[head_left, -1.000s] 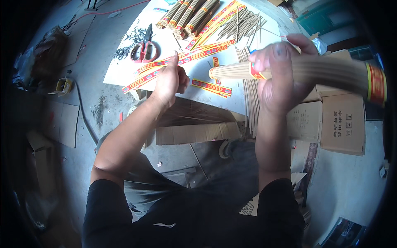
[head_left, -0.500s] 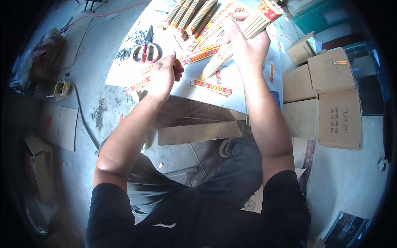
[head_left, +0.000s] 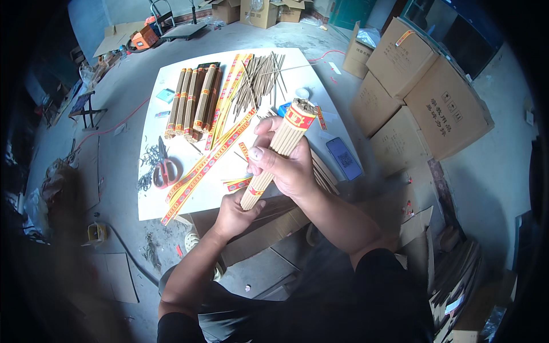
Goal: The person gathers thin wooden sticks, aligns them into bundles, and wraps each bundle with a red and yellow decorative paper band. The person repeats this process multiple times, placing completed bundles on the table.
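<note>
Stick bundle [head_left: 287,140] slants over the table's [head_left: 211,195] near edge. Right hand [head_left: 295,174]: fingers grasping its middle. Left hand [head_left: 233,216]: at its near end, finger closure cannot be told. Advisable: even pressure, ends level, paper band [head_left: 299,119] undisturbed.

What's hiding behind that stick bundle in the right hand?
Something blue peeks out behind the stick bundle, and loose sticks show past the right hand. The bundle and hand cover whatever else is there, so I can't tell.
</note>
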The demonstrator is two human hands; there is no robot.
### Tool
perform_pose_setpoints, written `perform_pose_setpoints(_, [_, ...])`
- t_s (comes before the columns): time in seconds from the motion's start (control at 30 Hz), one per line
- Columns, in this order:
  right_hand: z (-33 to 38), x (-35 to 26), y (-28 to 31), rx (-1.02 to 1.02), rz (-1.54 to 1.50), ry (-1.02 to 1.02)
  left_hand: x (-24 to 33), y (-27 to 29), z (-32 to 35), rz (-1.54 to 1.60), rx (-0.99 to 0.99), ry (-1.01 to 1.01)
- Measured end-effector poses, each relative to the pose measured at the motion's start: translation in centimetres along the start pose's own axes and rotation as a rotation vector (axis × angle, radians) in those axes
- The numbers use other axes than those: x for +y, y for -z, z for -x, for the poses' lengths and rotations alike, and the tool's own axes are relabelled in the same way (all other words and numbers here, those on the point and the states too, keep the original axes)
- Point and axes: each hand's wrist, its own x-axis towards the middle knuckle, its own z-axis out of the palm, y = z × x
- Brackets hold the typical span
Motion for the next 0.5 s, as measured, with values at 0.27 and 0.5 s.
perform_pose_setpoints(0.27, [-0.3, -3.5, 3.8, 0.016, -0.243, -0.188, 1.0, -1.7, 2.1, 0.009, -0.208, 0.214])
perform_pose_setpoints(0.5, [-1.6, -2.1, 7.3, 0.133, -0.315, -0.248, 0.6, -1.9, 1.1, 0.144, -0.368, 0.271])
